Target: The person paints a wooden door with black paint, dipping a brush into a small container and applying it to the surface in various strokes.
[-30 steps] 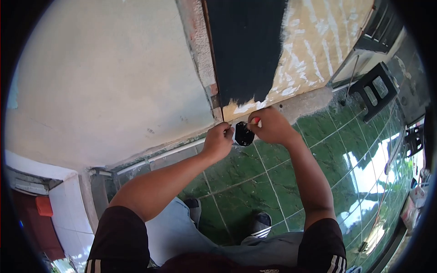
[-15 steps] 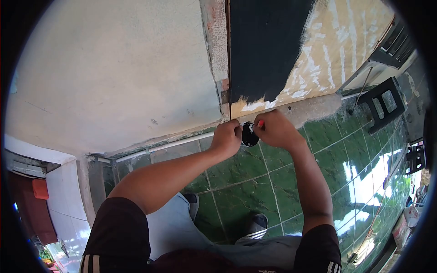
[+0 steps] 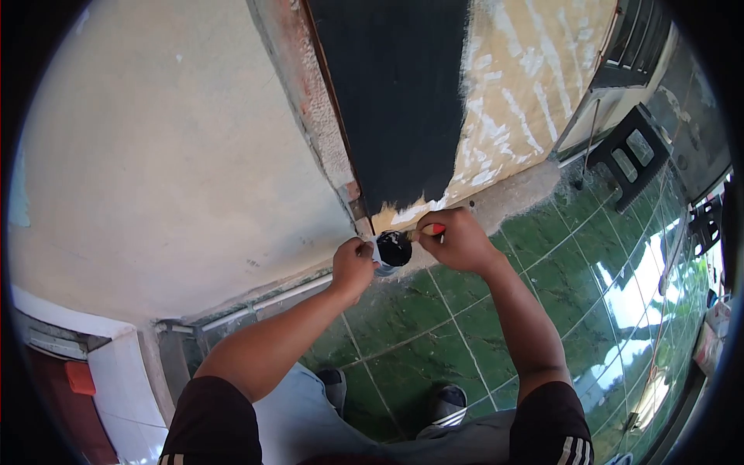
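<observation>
My left hand [image 3: 355, 269] is closed on the rim of a small cup [image 3: 393, 249] whose inside is covered with black paint. On the cup's right, my right hand [image 3: 456, 240] grips a brush with a red-ended handle [image 3: 437, 229]; its bristle end is at the cup's right rim. Just beyond both hands stands a door panel [image 3: 403, 101], dark on its left part and bare tan with white streaks on its right. The dark paint ends in a ragged edge near the panel's bottom.
A pale wall [image 3: 178, 155] and rough door frame are at the left. Green floor tiles [image 3: 411, 341] lie below, with a white pipe [image 3: 291, 297] along the wall base. A black plastic stool [image 3: 632, 159] stands at the right. My shoes show below.
The view has shifted, and the door now appears further left. The cup is tilted so that more of its opening and white side shows. Both hands remain at it, with the brush handle more visible.
</observation>
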